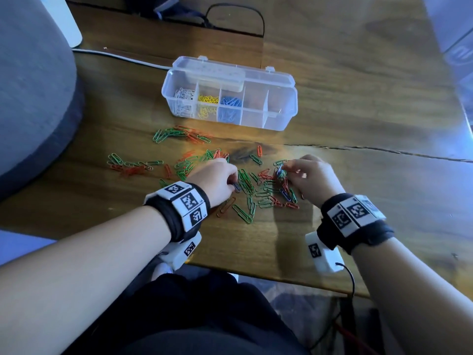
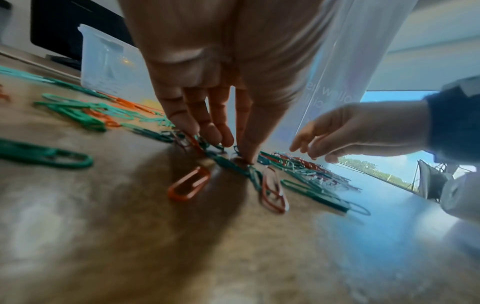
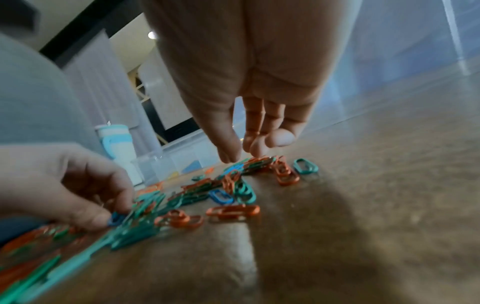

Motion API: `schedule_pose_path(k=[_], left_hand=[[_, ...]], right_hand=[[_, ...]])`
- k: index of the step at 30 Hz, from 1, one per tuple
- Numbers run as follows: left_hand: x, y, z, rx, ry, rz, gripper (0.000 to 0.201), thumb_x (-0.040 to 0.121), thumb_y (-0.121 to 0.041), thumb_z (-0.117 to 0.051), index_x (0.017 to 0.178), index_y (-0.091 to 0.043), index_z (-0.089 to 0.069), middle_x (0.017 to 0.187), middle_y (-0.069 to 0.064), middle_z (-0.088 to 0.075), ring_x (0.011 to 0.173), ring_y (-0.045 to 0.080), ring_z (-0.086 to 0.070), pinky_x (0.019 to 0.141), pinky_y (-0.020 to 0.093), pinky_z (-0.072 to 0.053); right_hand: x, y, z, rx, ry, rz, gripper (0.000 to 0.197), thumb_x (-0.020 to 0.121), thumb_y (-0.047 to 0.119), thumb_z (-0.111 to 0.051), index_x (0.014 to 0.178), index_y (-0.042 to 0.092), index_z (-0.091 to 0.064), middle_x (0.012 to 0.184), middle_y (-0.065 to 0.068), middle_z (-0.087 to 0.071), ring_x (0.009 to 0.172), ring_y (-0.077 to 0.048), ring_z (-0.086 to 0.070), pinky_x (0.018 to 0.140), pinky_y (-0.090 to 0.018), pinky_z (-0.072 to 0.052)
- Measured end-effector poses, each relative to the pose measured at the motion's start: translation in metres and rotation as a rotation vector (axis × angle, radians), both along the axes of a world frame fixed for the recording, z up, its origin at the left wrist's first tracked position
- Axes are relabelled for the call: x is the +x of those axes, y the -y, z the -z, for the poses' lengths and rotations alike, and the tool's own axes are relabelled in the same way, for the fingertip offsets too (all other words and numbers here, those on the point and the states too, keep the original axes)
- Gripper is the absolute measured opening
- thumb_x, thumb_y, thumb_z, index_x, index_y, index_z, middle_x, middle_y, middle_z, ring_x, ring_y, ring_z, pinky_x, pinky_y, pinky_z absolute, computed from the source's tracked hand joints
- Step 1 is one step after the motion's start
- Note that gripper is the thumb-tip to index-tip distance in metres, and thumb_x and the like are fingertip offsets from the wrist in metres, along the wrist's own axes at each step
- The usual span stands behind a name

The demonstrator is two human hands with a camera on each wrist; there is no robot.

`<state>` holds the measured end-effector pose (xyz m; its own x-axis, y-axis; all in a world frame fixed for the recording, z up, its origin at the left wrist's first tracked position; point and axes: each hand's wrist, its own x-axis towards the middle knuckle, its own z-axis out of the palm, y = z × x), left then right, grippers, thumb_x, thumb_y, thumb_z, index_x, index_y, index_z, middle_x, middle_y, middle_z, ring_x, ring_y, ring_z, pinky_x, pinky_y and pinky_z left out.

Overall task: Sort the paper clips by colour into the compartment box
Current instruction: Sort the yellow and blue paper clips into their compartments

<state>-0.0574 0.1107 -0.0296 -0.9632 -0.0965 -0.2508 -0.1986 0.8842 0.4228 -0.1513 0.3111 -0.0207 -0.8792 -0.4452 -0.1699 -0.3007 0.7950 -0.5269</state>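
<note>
Left hand (image 1: 217,179) pinches small blue wire paper clip (image 3: 115,218); right hand (image 1: 311,175) pinches another blue clip (image 1: 280,169); green clips (image 1: 245,180) tangled beneath fingers may snag, ride along into clear plastic compartment box (image 1: 230,119).

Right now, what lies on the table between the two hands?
In the head view, a tangle of green and red paper clips covers the wooden table between the left hand and the right hand.

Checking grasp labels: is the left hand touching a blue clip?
Touching. The right wrist view shows the left hand with its thumb tip pressed on a blue clip at the pile's edge.
</note>
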Motion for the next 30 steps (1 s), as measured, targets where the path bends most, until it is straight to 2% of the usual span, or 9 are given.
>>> schedule_pose_path(k=[2,7,9,12,16,19,23,27,30], left_hand=[[0.000,-0.001,0.001,-0.034,-0.022,0.024,0.009,0.087,-0.022,-0.059,0.090,-0.019,-0.067,0.096,-0.003,-0.055,0.092,0.020,-0.056,0.077,0.028,-0.041],[0.002,0.003,-0.001,0.027,-0.050,-0.050,0.009,0.088,-0.021,-0.059,0.089,-0.015,-0.066,0.087,-0.006,-0.053,0.086,0.016,-0.054,0.070,0.023,-0.037],[0.004,0.005,-0.001,0.170,-0.081,-0.196,0.004,0.088,-0.018,-0.061,0.088,-0.015,-0.063,0.079,-0.008,-0.055,0.077,0.014,-0.052,0.063,0.022,-0.036],[0.007,0.010,0.002,0.531,-0.055,-0.331,0.009,0.088,-0.007,-0.060,0.091,-0.016,-0.060,0.073,-0.005,-0.054,0.070,0.017,-0.053,0.068,0.030,-0.048],[0.012,0.009,0.000,0.894,0.050,-0.425,0.025,0.089,0.005,-0.049,0.092,-0.017,-0.061,0.072,0.000,-0.050,0.063,0.011,-0.047,0.055,0.021,-0.044],[0.012,0.005,-0.006,1.039,0.092,-0.493,0.022,0.088,0.006,-0.044,0.082,-0.011,-0.056,0.068,0.002,-0.049,0.057,0.010,-0.048,0.049,0.019,-0.041],[0.009,-0.002,-0.009,1.047,0.104,-0.470,0.021,0.089,0.006,-0.044,0.077,-0.010,-0.051,0.069,0.006,-0.052,0.055,0.011,-0.054,0.047,0.017,-0.044],[0.000,-0.013,-0.006,0.901,0.121,-0.441,0.022,0.088,0.007,-0.041,0.091,-0.010,-0.055,0.063,0.003,-0.048,0.052,0.012,-0.047,0.044,0.019,-0.040],[-0.006,-0.019,-0.006,0.805,0.146,-0.394,0.026,0.089,0.003,-0.038,0.086,-0.014,-0.057,0.062,0.001,-0.045,0.056,0.014,-0.042,0.049,0.024,-0.038]], right_hand=[[-0.003,0.005,0.004,0.086,-0.005,-0.095,0.034,0.085,0.004,-0.053,0.109,0.021,-0.070,0.107,-0.007,-0.055,0.092,-0.024,-0.056,0.082,-0.036,-0.051],[-0.010,0.009,0.005,0.163,-0.049,-0.104,0.025,0.089,0.011,-0.051,0.105,0.018,-0.070,0.107,-0.008,-0.056,0.096,-0.028,-0.056,0.075,-0.028,-0.044],[-0.010,0.008,0.002,0.167,-0.032,-0.116,0.022,0.089,0.013,-0.053,0.101,0.017,-0.071,0.105,-0.008,-0.058,0.097,-0.028,-0.055,0.079,-0.032,-0.044],[-0.011,0.002,-0.003,0.049,-0.035,-0.019,0.015,0.085,0.015,-0.062,0.095,0.014,-0.073,0.099,-0.007,-0.068,0.095,-0.024,-0.058,0.083,-0.028,-0.043],[-0.007,-0.010,-0.006,-0.308,0.202,0.208,0.010,0.080,0.010,-0.070,0.089,0.011,-0.073,0.079,-0.002,-0.068,0.062,0.003,-0.059,0.065,-0.010,-0.045],[-0.004,-0.022,-0.006,-0.256,0.251,0.251,0.010,0.078,0.006,-0.068,0.085,0.011,-0.072,0.078,-0.009,-0.069,0.059,-0.004,-0.057,0.058,-0.014,-0.041],[-0.004,-0.031,-0.008,0.060,0.082,0.207,0.011,0.082,0.017,-0.064,0.088,0.015,-0.074,0.086,-0.003,-0.069,0.079,-0.014,-0.057,0.072,-0.021,-0.039],[-0.009,-0.010,-0.005,-0.002,-0.037,0.026,0.016,0.086,0.018,-0.061,0.097,0.015,-0.073,0.100,-0.004,-0.065,0.089,-0.019,-0.058,0.078,-0.026,-0.044],[-0.014,0.002,-0.001,0.133,-0.060,-0.143,0.021,0.087,0.015,-0.056,0.101,0.018,-0.071,0.102,-0.005,-0.060,0.096,-0.024,-0.057,0.085,-0.033,-0.049]])
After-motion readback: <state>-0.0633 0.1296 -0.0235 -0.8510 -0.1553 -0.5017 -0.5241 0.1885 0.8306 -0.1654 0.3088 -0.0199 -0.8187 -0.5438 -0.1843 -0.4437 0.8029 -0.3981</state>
